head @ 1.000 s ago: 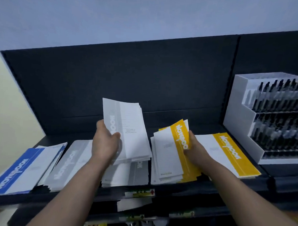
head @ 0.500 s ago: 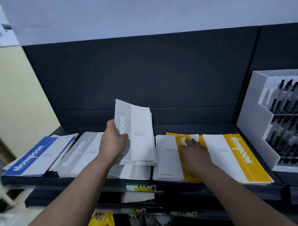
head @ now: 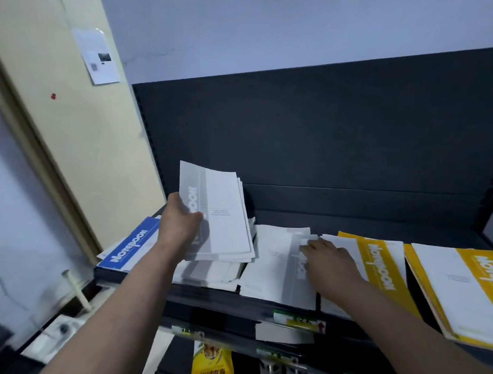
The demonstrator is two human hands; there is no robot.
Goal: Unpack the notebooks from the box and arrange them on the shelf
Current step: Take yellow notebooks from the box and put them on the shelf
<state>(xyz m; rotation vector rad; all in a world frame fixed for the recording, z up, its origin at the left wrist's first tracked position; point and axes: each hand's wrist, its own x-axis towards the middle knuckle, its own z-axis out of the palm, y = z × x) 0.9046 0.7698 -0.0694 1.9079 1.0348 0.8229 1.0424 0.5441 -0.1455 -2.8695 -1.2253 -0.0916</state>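
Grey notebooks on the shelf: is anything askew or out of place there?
Yes. The loose grey pile under the left hand and its held bundle is fanned out, edges not squared. The rightmost yellow stack lies skewed, and its near corner appears to overhang the shelf front.

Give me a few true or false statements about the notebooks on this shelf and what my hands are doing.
1. The left hand grips a bundle of grey-and-white paper notebooks, held above the dark shelf. True.
2. The blue-and-white notebooks lie at the shelf's right end. False: they lie at its left end.
3. The right hand rests on a flat grey-and-white pile. True.
4. The yellow-and-white notebooks stand upright. False: they lie flat.
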